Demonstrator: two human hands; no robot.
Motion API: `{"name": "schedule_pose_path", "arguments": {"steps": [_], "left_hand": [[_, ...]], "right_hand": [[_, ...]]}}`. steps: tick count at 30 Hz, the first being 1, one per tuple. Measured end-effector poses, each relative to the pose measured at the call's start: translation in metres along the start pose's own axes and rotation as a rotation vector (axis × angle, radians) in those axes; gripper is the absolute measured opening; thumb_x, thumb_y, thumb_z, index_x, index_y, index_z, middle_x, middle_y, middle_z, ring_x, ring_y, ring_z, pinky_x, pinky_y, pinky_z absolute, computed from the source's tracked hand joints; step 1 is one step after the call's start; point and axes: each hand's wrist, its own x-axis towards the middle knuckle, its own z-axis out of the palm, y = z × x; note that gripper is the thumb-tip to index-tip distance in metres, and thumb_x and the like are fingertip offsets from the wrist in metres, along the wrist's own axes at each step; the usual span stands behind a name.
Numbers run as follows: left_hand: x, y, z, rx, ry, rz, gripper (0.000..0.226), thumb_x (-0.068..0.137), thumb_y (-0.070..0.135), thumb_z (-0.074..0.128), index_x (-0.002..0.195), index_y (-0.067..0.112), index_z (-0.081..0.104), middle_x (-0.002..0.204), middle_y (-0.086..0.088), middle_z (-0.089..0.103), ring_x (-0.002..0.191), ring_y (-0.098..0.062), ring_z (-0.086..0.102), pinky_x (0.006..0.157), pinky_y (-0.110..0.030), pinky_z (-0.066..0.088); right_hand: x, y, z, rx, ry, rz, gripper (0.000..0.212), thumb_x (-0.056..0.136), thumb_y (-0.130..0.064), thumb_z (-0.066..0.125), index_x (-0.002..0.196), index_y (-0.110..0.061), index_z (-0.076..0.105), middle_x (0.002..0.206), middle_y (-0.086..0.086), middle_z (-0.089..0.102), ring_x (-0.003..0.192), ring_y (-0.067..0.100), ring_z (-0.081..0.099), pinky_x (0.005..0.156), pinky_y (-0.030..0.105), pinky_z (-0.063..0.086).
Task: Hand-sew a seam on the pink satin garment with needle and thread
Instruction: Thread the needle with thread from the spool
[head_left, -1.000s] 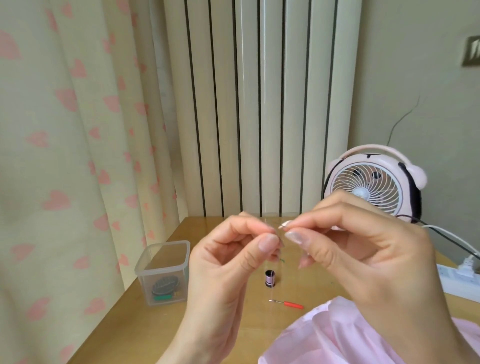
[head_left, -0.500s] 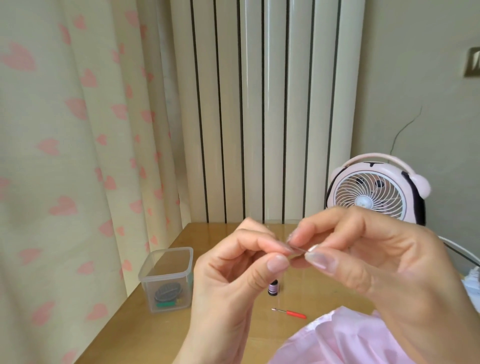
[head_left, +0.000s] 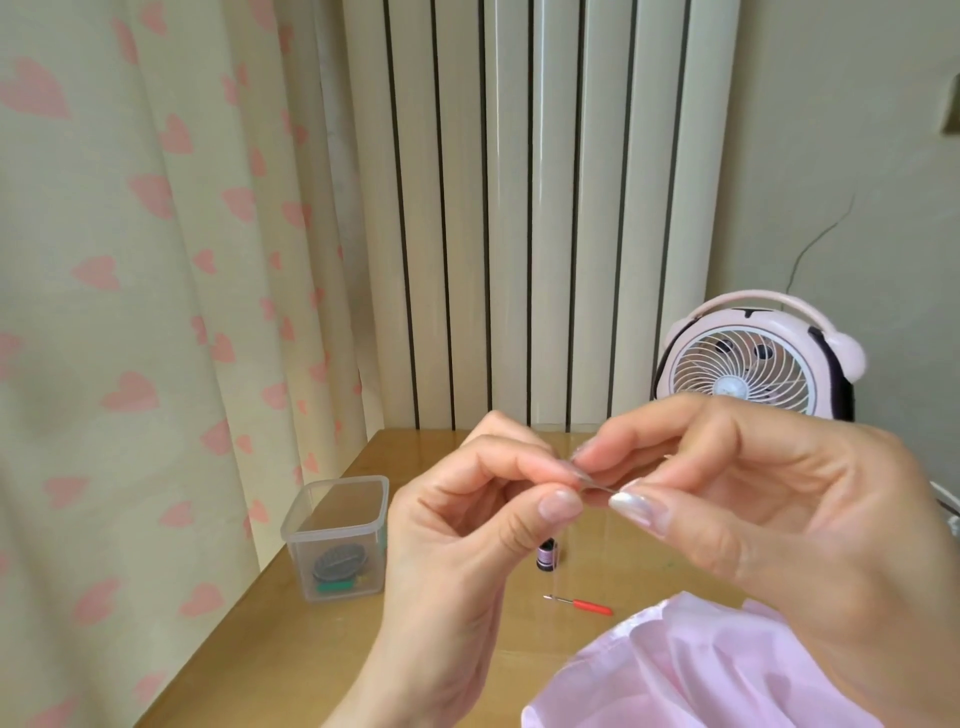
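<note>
Needle (head_left: 598, 487) pinched between fingers (head_left: 514, 462) of left hand (head_left: 457, 545) and right hand (head_left: 779, 519), above pink satin garment (head_left: 701, 670).

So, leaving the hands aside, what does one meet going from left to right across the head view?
Curtain → box → spool → fan.

Left hand (head_left: 467, 545) and right hand (head_left: 779, 519) pinch a needle (head_left: 602, 488) together.
</note>
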Motion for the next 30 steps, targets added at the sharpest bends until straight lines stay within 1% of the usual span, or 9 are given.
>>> {"name": "schedule_pose_path", "arguments": {"steps": [6, 9, 13, 16, 21, 25, 27, 30], "left_hand": [[-0.0011, 0.0002, -0.0006, 0.023, 0.004, 0.006, 0.018, 0.066, 0.040, 0.080, 0.071, 0.024, 0.073, 0.072, 0.010, 0.059, 0.069, -0.007, 0.057, 0.063, -0.017, 0.048], [-0.0005, -0.0002, -0.0012, 0.024, 0.014, 0.014, 0.019, 0.066, 0.039, 0.080, 0.071, 0.022, 0.073, 0.073, 0.010, 0.060, 0.071, -0.009, 0.059, 0.067, -0.018, 0.048], [-0.0007, 0.0002, -0.0026, 0.036, 0.014, 0.029, 0.018, 0.067, 0.039, 0.080, 0.072, 0.022, 0.073, 0.072, 0.010, 0.059, 0.071, -0.010, 0.057, 0.070, -0.019, 0.047], [-0.0007, 0.0006, -0.0030, 0.034, 0.014, 0.040, 0.017, 0.067, 0.037, 0.080, 0.071, 0.022, 0.072, 0.071, 0.010, 0.058, 0.069, -0.008, 0.055, 0.069, -0.018, 0.046], [0.0000, 0.0001, -0.0027, 0.024, 0.013, 0.048, 0.016, 0.068, 0.035, 0.080, 0.072, 0.021, 0.073, 0.071, 0.010, 0.059, 0.068, -0.008, 0.055, 0.068, -0.017, 0.045], [0.0002, -0.0003, -0.0026, 0.018, 0.012, 0.050, 0.015, 0.068, 0.034, 0.079, 0.071, 0.020, 0.072, 0.072, 0.010, 0.060, 0.069, -0.007, 0.056, 0.068, -0.017, 0.046], [-0.0001, -0.0001, -0.0025, 0.017, 0.009, 0.052, 0.015, 0.069, 0.034, 0.079, 0.072, 0.020, 0.072, 0.072, 0.011, 0.060, 0.069, -0.007, 0.056, 0.068, -0.017, 0.046], [-0.0006, 0.0004, -0.0027, 0.018, 0.009, 0.052, 0.015, 0.069, 0.034, 0.079, 0.072, 0.020, 0.072, 0.072, 0.010, 0.059, 0.069, -0.007, 0.056, 0.068, -0.017, 0.046]], "right_hand": [[-0.0020, -0.0009, 0.0027, -0.154, 0.037, -0.068, 0.009, 0.075, -0.019, 0.070, 0.068, -0.016, 0.065, 0.091, 0.002, 0.073, 0.084, 0.021, 0.071, 0.076, 0.027, 0.055], [-0.0029, -0.0001, 0.0042, -0.234, 0.043, -0.098, 0.008, 0.075, -0.020, 0.069, 0.070, -0.017, 0.064, 0.092, -0.001, 0.073, 0.087, 0.021, 0.070, 0.077, 0.029, 0.055], [-0.0035, -0.0008, 0.0033, -0.253, 0.023, -0.112, 0.006, 0.075, -0.020, 0.067, 0.071, -0.018, 0.063, 0.093, -0.003, 0.073, 0.087, 0.021, 0.070, 0.076, 0.031, 0.055], [-0.0045, -0.0002, 0.0023, -0.278, 0.028, -0.121, 0.006, 0.076, -0.022, 0.066, 0.072, -0.022, 0.062, 0.095, -0.004, 0.073, 0.089, 0.019, 0.070, 0.077, 0.032, 0.055], [-0.0061, -0.0033, 0.0040, -0.388, 0.017, -0.153, 0.005, 0.080, -0.028, 0.063, 0.078, -0.031, 0.059, 0.099, -0.013, 0.071, 0.091, 0.014, 0.070, 0.078, 0.038, 0.053], [-0.0045, -0.0027, 0.0041, -0.371, 0.003, -0.175, 0.006, 0.080, -0.025, 0.064, 0.076, -0.025, 0.060, 0.098, -0.008, 0.072, 0.091, 0.019, 0.070, 0.076, 0.037, 0.054], [-0.0038, -0.0029, 0.0040, -0.382, -0.014, -0.182, 0.006, 0.081, -0.025, 0.063, 0.077, -0.027, 0.059, 0.100, -0.010, 0.071, 0.092, 0.018, 0.069, 0.077, 0.035, 0.054], [-0.0043, -0.0042, 0.0046, -0.415, -0.029, -0.180, 0.008, 0.081, -0.026, 0.063, 0.079, -0.032, 0.058, 0.102, -0.015, 0.069, 0.094, 0.015, 0.068, 0.079, 0.039, 0.053]]}}
